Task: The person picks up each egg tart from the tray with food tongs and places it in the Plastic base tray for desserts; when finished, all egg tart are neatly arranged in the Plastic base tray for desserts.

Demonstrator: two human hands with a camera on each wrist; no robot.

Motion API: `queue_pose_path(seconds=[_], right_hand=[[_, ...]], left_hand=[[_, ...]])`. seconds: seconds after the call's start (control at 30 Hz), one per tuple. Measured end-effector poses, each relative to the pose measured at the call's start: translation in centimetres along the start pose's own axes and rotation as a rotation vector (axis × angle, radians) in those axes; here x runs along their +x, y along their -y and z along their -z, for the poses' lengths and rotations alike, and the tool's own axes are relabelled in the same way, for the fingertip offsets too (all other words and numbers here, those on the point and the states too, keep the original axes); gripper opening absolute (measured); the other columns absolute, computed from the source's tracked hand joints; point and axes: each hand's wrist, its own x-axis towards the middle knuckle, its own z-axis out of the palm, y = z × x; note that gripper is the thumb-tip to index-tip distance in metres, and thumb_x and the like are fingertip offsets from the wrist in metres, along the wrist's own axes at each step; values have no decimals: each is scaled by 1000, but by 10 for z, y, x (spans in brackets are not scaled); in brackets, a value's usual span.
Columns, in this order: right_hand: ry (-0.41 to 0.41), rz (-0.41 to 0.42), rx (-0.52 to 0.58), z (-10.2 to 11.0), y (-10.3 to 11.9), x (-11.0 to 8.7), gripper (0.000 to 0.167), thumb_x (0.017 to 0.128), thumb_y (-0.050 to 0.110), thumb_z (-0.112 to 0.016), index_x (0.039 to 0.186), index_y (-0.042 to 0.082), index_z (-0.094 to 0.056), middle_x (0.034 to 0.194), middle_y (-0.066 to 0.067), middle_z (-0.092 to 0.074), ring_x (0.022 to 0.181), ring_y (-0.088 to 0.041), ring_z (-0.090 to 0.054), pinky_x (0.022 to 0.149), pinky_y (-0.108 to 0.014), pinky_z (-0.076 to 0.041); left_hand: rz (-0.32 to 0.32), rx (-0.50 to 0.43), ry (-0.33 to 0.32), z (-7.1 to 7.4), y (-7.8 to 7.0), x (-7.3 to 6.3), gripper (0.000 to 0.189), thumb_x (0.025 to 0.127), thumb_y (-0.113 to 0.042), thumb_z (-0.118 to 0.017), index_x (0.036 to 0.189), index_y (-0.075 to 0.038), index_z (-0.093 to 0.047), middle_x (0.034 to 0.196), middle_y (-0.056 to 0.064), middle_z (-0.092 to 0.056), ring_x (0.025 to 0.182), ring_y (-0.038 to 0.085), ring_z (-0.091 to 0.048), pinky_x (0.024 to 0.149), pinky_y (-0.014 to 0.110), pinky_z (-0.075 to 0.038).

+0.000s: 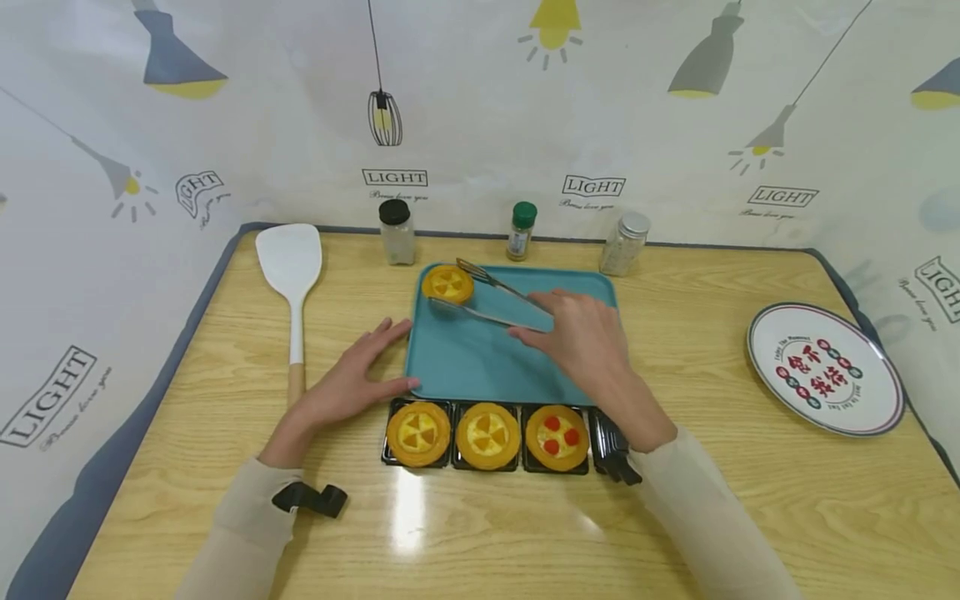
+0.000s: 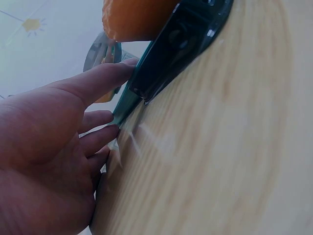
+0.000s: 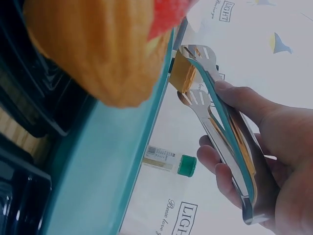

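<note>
My right hand (image 1: 581, 337) grips metal tongs (image 3: 227, 142) over the teal tray (image 1: 495, 354). The tips of the tongs stand on either side of a round tart (image 1: 447, 284) with orange wedges on top, at the tray's far left corner. In the right wrist view this tart (image 3: 182, 72) lies between the slotted tips. My left hand (image 1: 348, 379) touches the tray's left edge with thumb and fingers spread. Along the tray's near side, a tart with red pieces (image 1: 557, 437) and two wedge-topped tarts (image 1: 417, 434) (image 1: 488, 436) sit in black plastic compartments (image 1: 387, 456).
A white spatula (image 1: 291, 258) with a wooden handle lies at the left, partly behind my left arm. Behind the tray stand a black-capped jar (image 1: 397, 233), a green-capped bottle (image 1: 521, 231) and a silver-capped jar (image 1: 625, 244). At the right lies a white plate (image 1: 772, 333) with red lettering.
</note>
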Motion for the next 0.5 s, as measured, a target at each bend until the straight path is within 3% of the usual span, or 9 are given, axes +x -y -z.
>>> queue_pose_path(seconds=[0.23, 0.37, 0.5], right_hand=[[-8, -5, 37, 11, -7, -9, 55, 76, 52, -80, 115, 15, -75, 103, -5, -73, 52, -13, -55, 37, -26, -38], [-30, 10, 77, 26, -22, -23, 54, 74, 51, -82, 115, 17, -75, 92, -1, -73, 55, -9, -55, 41, -26, -38], [-108, 80, 138, 46, -46, -46, 51, 70, 42, -88, 112, 16, -76, 80, 4, -71, 56, -7, -57, 43, -25, -38]], left_hand=[[-2, -2, 4, -1, 2, 0, 84, 89, -44, -71, 156, -22, -26, 162, 13, -12, 147, 32, -7, 118, 52, -3], [3, 9, 7, -1, 2, 1, 85, 88, -45, -71, 157, -23, -26, 162, 12, -11, 147, 32, -7, 118, 52, -4], [10, 12, 3, 0, 1, 0, 85, 88, -47, -71, 157, -24, -26, 162, 11, -11, 147, 33, -7, 117, 54, -5]])
